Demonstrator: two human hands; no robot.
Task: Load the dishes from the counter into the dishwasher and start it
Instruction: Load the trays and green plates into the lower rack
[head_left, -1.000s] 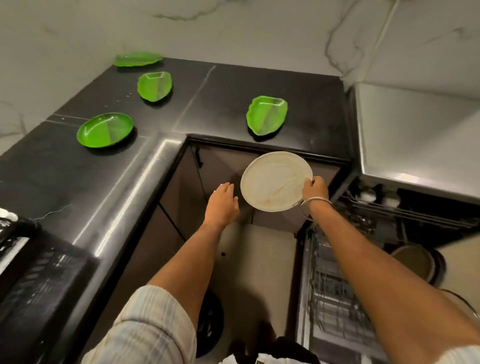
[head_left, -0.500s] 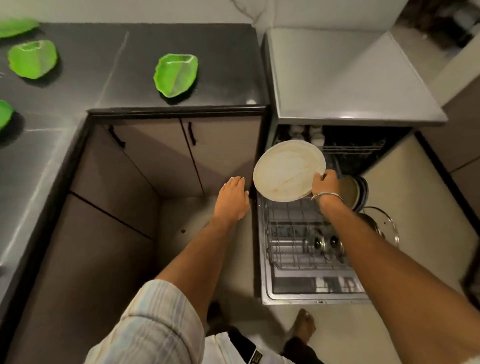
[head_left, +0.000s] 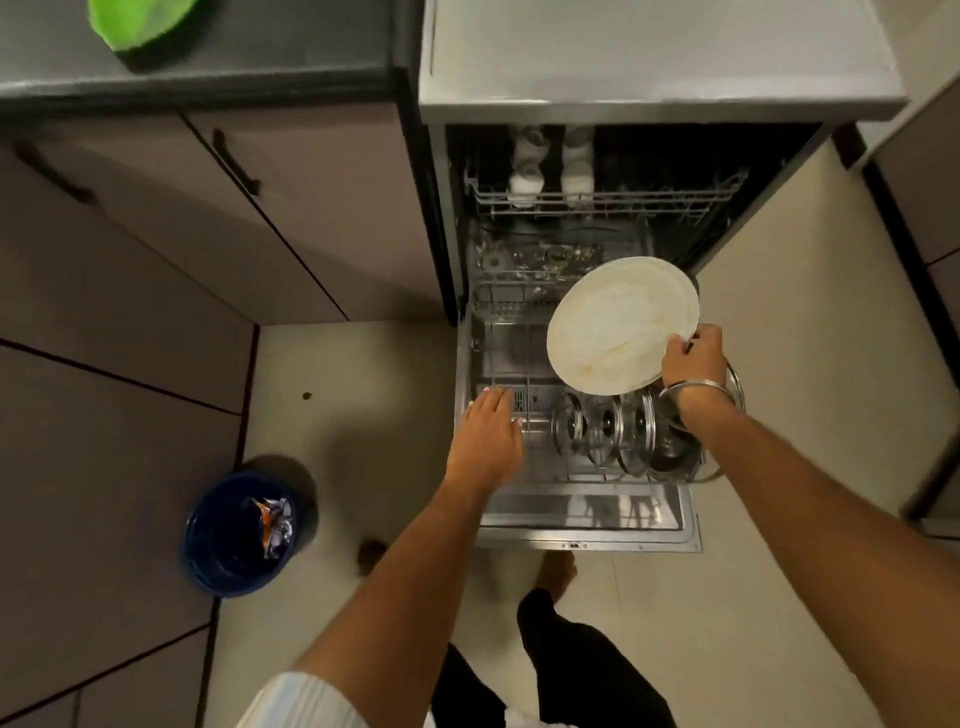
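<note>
My right hand (head_left: 693, 356) grips the right rim of a round white plate (head_left: 618, 325) and holds it tilted above the dishwasher's pulled-out lower rack (head_left: 498, 353). Several steel-rimmed glass lids (head_left: 605, 431) stand upright in the rack's front right part, just below the plate. My left hand (head_left: 488, 441) is flat with fingers together, its fingertips at the rack's left front edge; it holds nothing. The dishwasher door (head_left: 587, 519) lies open toward me. A green leaf-shaped dish (head_left: 137, 21) sits on the dark counter (head_left: 260, 57) at the top left.
The upper rack (head_left: 608, 200) holds white cups at its left. A dark blue bin (head_left: 241, 530) with rubbish stands on the floor to the left. Brown cabinet doors (head_left: 208, 218) run along the left. My feet are just in front of the open door.
The view has swung right and down from the counter to the open dishwasher. My right hand has carried the plate over the lower rack, and my left hand has come to the rack's left edge.
</note>
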